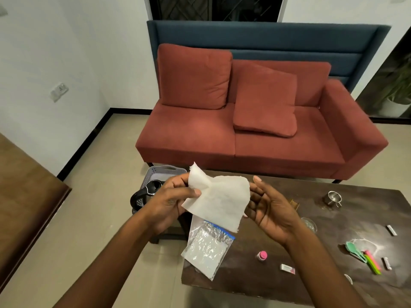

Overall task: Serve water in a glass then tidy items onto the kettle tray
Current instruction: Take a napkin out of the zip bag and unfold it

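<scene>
Lying nearest, below and toward the person from the fingers, a clear zip bag (pixel 206 247) hangs partly over the edge of the dark coffee table (pixel 255 283). A pink-capped bottle (pixel 262 255) and a small sachet (pixel 288 268) sit under the right wrist. Above the bag, the left hand (pixel 171 201) pinches a white paper tissue (pixel 220 201), thumb on its front and curled fingers behind. The right hand (pixel 266 210) is spread with straight fingers, palm facing the tissue's right edge; whether it touches cannot be told.

Right of the right-hand fingers lie green and pink plastic spoons (pixel 364 256). A clear glass (pixel 310 224) peeks out just behind that hand, and whether it holds water cannot be seen. Farther right stands a steel cup (pixel 332 198). Just behind the left-hand fingers the black kettle (pixel 146 192) stands in the grey kettle tray (pixel 164 170), with a red sofa (pixel 244 138) beyond.

Serving may be done, but the tidying looks barely begun. Only the kettle is on the tray, and the rest lies scattered on the table.
</scene>
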The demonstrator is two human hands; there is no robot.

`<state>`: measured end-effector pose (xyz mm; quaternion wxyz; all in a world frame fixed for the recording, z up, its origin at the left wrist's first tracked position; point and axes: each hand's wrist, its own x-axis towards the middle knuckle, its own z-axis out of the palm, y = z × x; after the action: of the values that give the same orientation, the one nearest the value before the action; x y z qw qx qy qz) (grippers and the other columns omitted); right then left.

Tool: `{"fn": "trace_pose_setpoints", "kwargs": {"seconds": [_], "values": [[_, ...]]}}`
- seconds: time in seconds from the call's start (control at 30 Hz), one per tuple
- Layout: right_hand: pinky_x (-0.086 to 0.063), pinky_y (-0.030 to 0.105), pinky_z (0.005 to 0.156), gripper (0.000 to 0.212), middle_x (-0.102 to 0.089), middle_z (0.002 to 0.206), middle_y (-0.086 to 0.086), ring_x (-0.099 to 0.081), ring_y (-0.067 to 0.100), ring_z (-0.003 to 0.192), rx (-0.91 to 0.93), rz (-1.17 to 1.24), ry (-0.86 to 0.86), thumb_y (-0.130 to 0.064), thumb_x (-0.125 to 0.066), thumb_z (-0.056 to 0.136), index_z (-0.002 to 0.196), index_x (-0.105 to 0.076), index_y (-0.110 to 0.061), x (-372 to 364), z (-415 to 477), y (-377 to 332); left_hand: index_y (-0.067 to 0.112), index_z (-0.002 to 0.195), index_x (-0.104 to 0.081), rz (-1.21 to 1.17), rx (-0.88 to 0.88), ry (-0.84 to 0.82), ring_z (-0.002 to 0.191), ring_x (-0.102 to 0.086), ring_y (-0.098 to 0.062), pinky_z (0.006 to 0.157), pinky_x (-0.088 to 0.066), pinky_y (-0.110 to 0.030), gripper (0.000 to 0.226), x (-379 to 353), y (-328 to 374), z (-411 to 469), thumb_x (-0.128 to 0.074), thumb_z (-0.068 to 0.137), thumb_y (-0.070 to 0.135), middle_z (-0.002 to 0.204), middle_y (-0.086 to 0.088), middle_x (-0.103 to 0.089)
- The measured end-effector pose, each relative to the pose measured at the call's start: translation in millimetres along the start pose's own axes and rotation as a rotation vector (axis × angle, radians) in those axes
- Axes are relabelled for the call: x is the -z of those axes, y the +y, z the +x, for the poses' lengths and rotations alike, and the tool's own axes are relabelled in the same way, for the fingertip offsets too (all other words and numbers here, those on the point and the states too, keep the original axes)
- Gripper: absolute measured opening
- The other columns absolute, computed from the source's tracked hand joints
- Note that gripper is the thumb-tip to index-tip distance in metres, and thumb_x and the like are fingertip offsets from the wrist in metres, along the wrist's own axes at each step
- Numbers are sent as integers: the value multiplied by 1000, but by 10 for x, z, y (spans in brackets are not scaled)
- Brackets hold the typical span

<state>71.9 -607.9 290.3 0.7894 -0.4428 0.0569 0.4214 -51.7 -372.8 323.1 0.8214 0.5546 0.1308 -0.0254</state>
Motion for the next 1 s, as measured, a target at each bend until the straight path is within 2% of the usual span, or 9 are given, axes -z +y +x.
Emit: {"fn": "trace_pose_setpoints", "kwargs": {"seconds": [0.13, 0.3, 0.43, 0.57, 0.63, 0.7, 0.83, 0.93, 1.0], "values": [[-63, 27, 63, 57, -76, 97, 8, -72, 15, 74, -39, -94, -64, -41, -80, 81, 124, -76, -4, 45, 26, -238, 19, 105, -83, 21, -13, -4, 90, -77, -16, 66, -61, -26, 36, -79, 124, 13, -63, 80, 4, 104, -5, -80], [-62, 27, 67, 38, -79, 99, 10, -75, 12, 75, 60, -272, -168, -19, -77, 88, 120, -77, 0, 125, -12, -481, 12, 115, -79, 55, -55, 5, 92, -76, -16, 68, -59, -24, 40, -157, 176, 53, -60, 80, 2, 105, -7, -79], [-64, 28, 72, 35, -79, 115, 19, -78, 19, 87, 125, -410, -164, -13, -83, 82, 117, -80, -7, 134, -64, -681, 3, 125, -71, 125, -82, 81, 98, -74, -22, 73, -60, -28, 43, -132, 231, 60, -65, 83, 6, 116, -14, -76], [-61, 24, 65, 43, -80, 95, 14, -77, 17, 80, 267, -524, -104, -12, -87, 78, 120, -75, -7, 88, -107, -837, 3, 120, -70, 264, -117, 171, 98, -76, -31, 83, -59, -42, 34, -118, 317, 43, -78, 88, 5, 116, -19, -77], [-61, 26, 66, 37, -79, 90, 16, -76, 18, 77, 328, -553, -86, -5, -84, 85, 119, -70, -7, 79, -125, -899, 5, 120, -68, 282, -139, 228, 96, -78, -34, 74, -66, -42, 33, -127, 368, 32, -78, 88, 3, 109, -19, -79], [-61, 27, 67, 28, -78, 91, 19, -75, 21, 77, 361, -575, -100, -1, -80, 90, 113, -67, -7, 87, -137, -951, 4, 120, -65, 275, -163, 284, 89, -79, -34, 61, -64, -36, 38, -139, 412, 20, -80, 86, 0, 97, -17, -79], [-62, 27, 76, 11, -81, 102, 16, -77, 20, 86, 402, -643, -142, -4, -76, 95, 101, -81, -11, 122, -167, -1022, 6, 115, -67, 288, -233, 329, 80, -78, -27, 62, -62, -32, 36, -155, 466, -15, -84, 83, 1, 85, -13, -76], [-63, 30, 86, 20, -82, 107, 13, -78, 22, 96, 412, -703, -176, -12, -80, 92, 111, -83, -17, 131, -226, -1070, 8, 101, -77, 307, -275, 303, 82, -79, -25, 66, -62, -28, 27, -156, 508, -41, -88, 77, 9, 95, -16, -79], [-64, 34, 92, 33, -82, 107, 13, -80, 28, 101, 433, -757, -187, -17, -87, 84, 116, -82, -21, 137, -290, -1113, 10, 102, -81, 330, -262, 262, 88, -80, -26, 71, -63, -28, 34, -154, 544, -65, -92, 69, 16, 102, -16, -81]]}}
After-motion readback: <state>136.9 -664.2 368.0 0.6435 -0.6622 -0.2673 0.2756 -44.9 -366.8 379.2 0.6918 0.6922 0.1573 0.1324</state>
